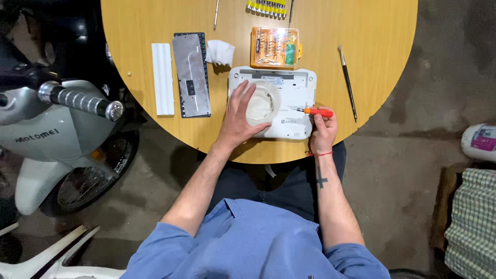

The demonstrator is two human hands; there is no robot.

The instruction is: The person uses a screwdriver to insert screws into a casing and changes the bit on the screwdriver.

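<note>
— What is the right hand (323, 129) doing?

— It is closed around an orange-handled screwdriver (315, 111), holding it nearly level, with the metal tip pointing left and lying over the white device (294, 93). The hand sits at the near edge of the surface (382, 62), just right of the device.

— And the left hand (238, 116)?

— Its fingers are spread and curved around the left side of a round clear dish (262, 102) that stands on the device. Thumb toward the near edge, fingertips toward the far side of the dish.

— Where does the device lie?

— Flat at the near edge of the round wooden surface, about the middle, right in front of the person.

— What is around it?

— Just behind it, an orange case of tool bits (275, 47). Left of that, a crumpled white cloth (220, 51), then a grey keyboard panel (191, 75) lying lengthwise, and a long white strip (163, 78) beside it, nearer the left edge. To the right of the device, well apart, a thin dark brush (347, 82) runs toward the near right edge. At the far edge lies a row of yellow-handled tools (267, 6).

— Anything off the surface?

— A grey scooter (39, 139) with its handlebar grip (80, 101) stands to the left on the concrete floor (413, 155).
</note>
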